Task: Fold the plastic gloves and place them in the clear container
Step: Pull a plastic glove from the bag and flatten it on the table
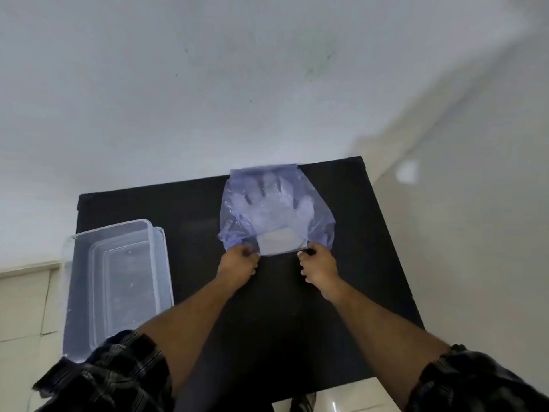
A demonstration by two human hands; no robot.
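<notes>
Plastic gloves (271, 211) showed as a pale, translucent stack with spread finger shapes, lying inside a thin bluish plastic bag (315, 215) toward the far middle of the black bench (190, 203). Going from the left, the clear container (117, 285) sat open at the bench's left edge, its left side overhanging the rim, with what looked like its lid nested under it; whether anything lay inside could not be told. A wide strip of bare black surface separated it from the bag. The left hand (237, 263) was closed in a pinch on the bag's near left corner, and the right hand (318, 264) was closed in a pinch on the near right corner, the bag's mouth stretched between them with a whitish card-like panel (277, 240) showing at the opening. The bag's far edge lay right at the bench's back edge, against the white wall (208, 84). To the right of the bag, bare bench ran on to the right edge, and the near half of the bench lay free between the forearms.
</notes>
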